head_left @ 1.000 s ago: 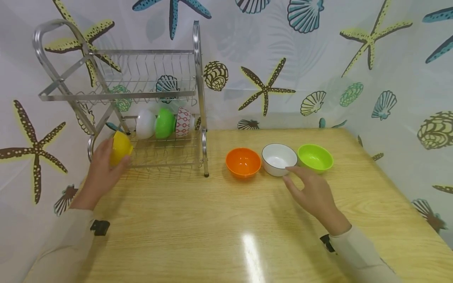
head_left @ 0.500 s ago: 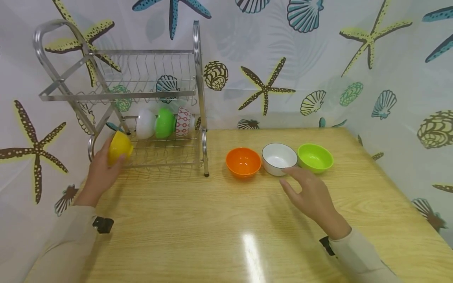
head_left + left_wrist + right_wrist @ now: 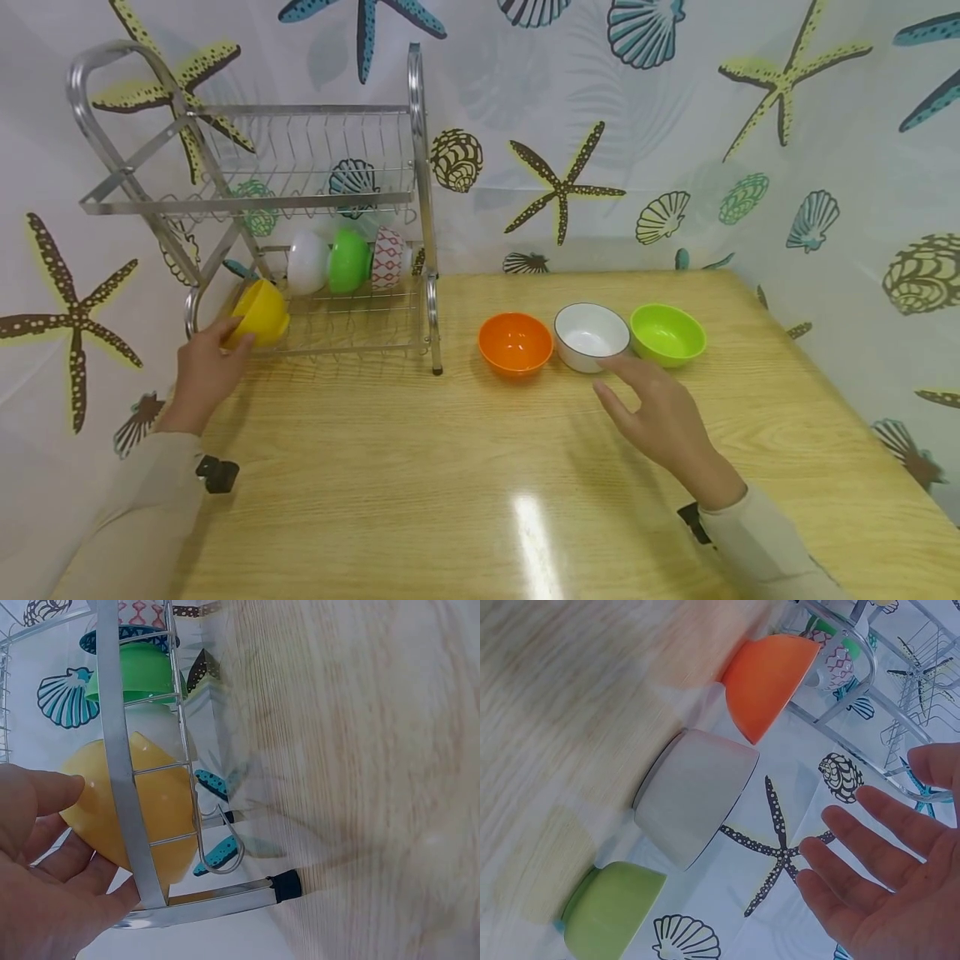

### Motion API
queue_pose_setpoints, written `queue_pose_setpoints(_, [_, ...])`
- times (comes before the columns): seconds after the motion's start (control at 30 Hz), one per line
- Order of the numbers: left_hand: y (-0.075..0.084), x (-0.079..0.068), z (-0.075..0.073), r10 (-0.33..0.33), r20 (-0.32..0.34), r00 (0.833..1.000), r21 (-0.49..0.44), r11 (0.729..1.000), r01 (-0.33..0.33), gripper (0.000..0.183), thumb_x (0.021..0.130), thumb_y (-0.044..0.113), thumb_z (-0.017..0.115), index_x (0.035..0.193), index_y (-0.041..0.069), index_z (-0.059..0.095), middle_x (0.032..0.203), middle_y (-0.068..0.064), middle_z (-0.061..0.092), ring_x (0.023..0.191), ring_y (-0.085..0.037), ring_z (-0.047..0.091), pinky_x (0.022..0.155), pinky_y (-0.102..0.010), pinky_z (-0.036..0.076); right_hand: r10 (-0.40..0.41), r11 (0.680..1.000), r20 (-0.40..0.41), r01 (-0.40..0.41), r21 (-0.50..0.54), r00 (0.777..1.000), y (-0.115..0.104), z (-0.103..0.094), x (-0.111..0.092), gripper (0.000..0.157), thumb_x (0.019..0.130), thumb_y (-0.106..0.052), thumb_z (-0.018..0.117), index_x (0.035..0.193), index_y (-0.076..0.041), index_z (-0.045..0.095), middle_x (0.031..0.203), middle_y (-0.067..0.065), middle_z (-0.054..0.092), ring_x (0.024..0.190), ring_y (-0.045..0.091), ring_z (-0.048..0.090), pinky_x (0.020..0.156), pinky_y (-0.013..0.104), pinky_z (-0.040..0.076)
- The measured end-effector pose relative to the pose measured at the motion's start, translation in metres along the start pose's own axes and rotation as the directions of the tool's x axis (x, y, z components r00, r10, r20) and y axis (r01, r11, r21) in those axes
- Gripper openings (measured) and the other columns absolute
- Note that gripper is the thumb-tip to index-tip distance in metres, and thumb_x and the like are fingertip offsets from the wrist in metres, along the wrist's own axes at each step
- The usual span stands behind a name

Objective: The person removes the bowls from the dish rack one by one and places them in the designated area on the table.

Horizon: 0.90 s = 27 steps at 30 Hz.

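Note:
At the left end of the dish rack's (image 3: 345, 346) lower tier, a yellow bowl (image 3: 266, 315) stands tipped on its side. My left hand (image 3: 208, 367) holds its rounded outside, thumb (image 3: 56, 792) on the near face and fingers around the lower side. In the left wrist view, the rack's front rail crosses in front of the bowl. My right hand (image 3: 660, 412) hovers above the table with fingers spread and nothing in them. Just beyond its fingertips sits a white bowl (image 3: 592, 333) with a dark rim, between an orange bowl (image 3: 516, 346) and a lime green bowl (image 3: 668, 336).
Further along the lower tier stand a white bowl (image 3: 307, 263), a green bowl (image 3: 349, 262) and a red-patterned bowl (image 3: 390, 259), all on their sides. The rack's upper tier (image 3: 300, 158) overhangs them. A printed cloth (image 3: 480, 225) backs the wooden table (image 3: 420, 467).
The yellow bowl has tilted and shifted slightly right into the rack, and my left hand now grips it lower and further back. My right hand has drawn slightly away from the white bowl.

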<state>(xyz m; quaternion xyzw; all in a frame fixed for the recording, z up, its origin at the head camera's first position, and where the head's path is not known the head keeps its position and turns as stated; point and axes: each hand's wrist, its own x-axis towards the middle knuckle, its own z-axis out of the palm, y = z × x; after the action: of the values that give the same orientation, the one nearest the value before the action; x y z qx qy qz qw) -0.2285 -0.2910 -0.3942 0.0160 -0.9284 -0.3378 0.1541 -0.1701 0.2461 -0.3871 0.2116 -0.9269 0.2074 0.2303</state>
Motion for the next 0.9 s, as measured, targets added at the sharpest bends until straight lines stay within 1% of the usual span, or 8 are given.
queue_pose_setpoints(0.23, [-0.0007,0.0012,0.0047,-0.017,-0.067,0.998,-0.004,1.000,0.017,0.043,0.100,0.021,0.051,0.128,-0.012,0.052,0.125,-0.036,0.053,0.116,-0.052,0.049,0.093,-0.064,0.041,0.002,1.000,0.003,-0.002,-0.001,1.000,0.0006,0.0009,-0.0019,0.032,0.088,-0.018,0.069,0.117,-0.006,0.066,0.117,0.013,0.067,0.108,0.033,0.061,0.087,0.050,0.052])
queue_pose_setpoints(0.53, [-0.0023,0.0031,0.0088,0.009,-0.127,0.992,0.022,1.000,-0.006,0.035,0.099,0.016,0.054,0.119,-0.014,0.057,0.116,-0.036,0.058,0.110,-0.051,0.053,0.092,-0.063,0.043,0.006,1.000,-0.002,-0.006,0.005,1.000,0.0018,0.0004,-0.0044,0.033,0.088,-0.019,0.070,0.118,-0.006,0.066,0.119,0.014,0.066,0.110,0.033,0.061,0.089,0.051,0.051])
queue_pose_setpoints(0.8, [0.0044,0.0018,0.0087,-0.015,-0.125,0.992,0.043,0.999,0.020,0.036,0.099,0.014,0.053,0.120,-0.015,0.056,0.116,-0.037,0.057,0.110,-0.051,0.053,0.092,-0.062,0.043,0.000,1.000,-0.002,0.000,0.007,1.000,0.0012,-0.0005,-0.0047,0.034,0.088,-0.019,0.069,0.119,-0.004,0.065,0.119,0.014,0.066,0.111,0.033,0.060,0.090,0.050,0.051])
queue_pose_setpoints(0.9, [0.0068,0.0003,0.0083,-0.002,-0.139,0.990,0.051,0.999,0.010,0.034,0.099,0.012,0.054,0.118,-0.016,0.057,0.114,-0.037,0.058,0.107,-0.051,0.054,0.091,-0.062,0.043,-0.003,1.000,0.001,0.003,0.012,1.000,0.0012,-0.0007,-0.0050,0.034,0.088,-0.018,0.069,0.119,-0.004,0.065,0.119,0.014,0.066,0.110,0.033,0.061,0.090,0.050,0.051])
